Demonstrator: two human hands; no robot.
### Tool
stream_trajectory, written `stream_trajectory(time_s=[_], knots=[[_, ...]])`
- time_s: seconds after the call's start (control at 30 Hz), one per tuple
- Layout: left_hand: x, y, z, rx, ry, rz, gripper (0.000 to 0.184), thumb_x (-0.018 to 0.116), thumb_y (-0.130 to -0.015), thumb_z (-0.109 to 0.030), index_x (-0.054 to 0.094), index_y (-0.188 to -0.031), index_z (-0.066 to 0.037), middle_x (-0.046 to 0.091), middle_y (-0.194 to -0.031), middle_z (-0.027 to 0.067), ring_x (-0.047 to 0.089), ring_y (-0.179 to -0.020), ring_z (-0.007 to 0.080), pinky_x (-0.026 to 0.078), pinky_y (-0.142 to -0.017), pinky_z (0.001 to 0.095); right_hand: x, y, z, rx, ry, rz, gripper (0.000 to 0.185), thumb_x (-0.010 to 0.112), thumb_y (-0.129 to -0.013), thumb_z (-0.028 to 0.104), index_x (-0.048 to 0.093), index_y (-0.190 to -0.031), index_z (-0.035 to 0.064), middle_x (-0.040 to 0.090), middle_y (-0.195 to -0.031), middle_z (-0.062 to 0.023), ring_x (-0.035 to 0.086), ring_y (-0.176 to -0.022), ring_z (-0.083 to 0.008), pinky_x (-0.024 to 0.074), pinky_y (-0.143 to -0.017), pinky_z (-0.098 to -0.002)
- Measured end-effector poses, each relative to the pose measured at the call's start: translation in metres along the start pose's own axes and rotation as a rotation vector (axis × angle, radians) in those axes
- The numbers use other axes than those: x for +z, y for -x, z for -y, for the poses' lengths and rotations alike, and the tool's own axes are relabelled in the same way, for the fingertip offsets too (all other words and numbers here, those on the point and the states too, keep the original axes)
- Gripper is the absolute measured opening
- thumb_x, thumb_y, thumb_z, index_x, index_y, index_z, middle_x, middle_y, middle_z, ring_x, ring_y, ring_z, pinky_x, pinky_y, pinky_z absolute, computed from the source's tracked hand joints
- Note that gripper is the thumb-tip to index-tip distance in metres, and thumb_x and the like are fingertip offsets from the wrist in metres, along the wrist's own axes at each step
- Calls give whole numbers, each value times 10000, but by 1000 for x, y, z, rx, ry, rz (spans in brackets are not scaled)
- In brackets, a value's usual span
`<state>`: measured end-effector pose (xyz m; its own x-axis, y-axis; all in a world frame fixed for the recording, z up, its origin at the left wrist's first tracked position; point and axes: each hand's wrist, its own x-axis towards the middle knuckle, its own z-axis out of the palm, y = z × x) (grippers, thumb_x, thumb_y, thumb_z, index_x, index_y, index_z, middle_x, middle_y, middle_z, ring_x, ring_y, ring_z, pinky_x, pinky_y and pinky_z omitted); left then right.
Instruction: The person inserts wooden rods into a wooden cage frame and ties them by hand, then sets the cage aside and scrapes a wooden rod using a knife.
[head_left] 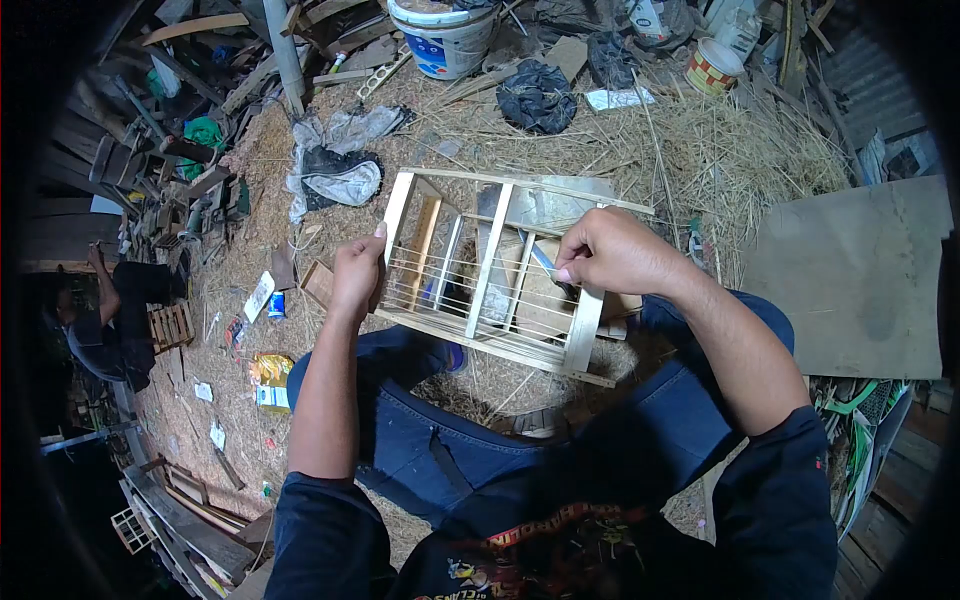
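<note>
A light wooden frame (487, 262) with thin parallel rods is held tilted above my lap. My left hand (358, 272) is closed round its left end, thumb on the edge piece. At the frame's right part, my right hand (600, 250) is closed with thumb and fingers pinched together near the rods. A thin blue item (543, 259) sticks out by its fingertips; how far the grip covers it is hidden. Below the pinch a dark object, too small to name, shows beside the right end piece.
A white bucket (441, 40), a black plastic bag (536, 97) and a patterned tub (713, 67) stand beyond the frame. A board (850, 278) lies at right. Scrap wood and another person (105, 320) are at left. Straw covers the ground.
</note>
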<state>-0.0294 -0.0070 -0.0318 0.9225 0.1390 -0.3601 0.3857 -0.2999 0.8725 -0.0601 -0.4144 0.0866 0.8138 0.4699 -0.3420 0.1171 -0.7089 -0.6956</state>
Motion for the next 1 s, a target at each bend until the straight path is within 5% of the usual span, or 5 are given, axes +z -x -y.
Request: stream_trajectory(time_s=[1.0], knots=[[8, 9, -13, 47, 7, -67, 432, 655, -1089, -336, 771, -862, 14, 613, -704, -37, 450, -637, 64, 364, -595, 290, 1, 0, 1, 0, 58, 18, 156, 847, -864, 190, 842, -973, 79, 804, -875, -105, 768, -816, -211, 591, -799, -369]])
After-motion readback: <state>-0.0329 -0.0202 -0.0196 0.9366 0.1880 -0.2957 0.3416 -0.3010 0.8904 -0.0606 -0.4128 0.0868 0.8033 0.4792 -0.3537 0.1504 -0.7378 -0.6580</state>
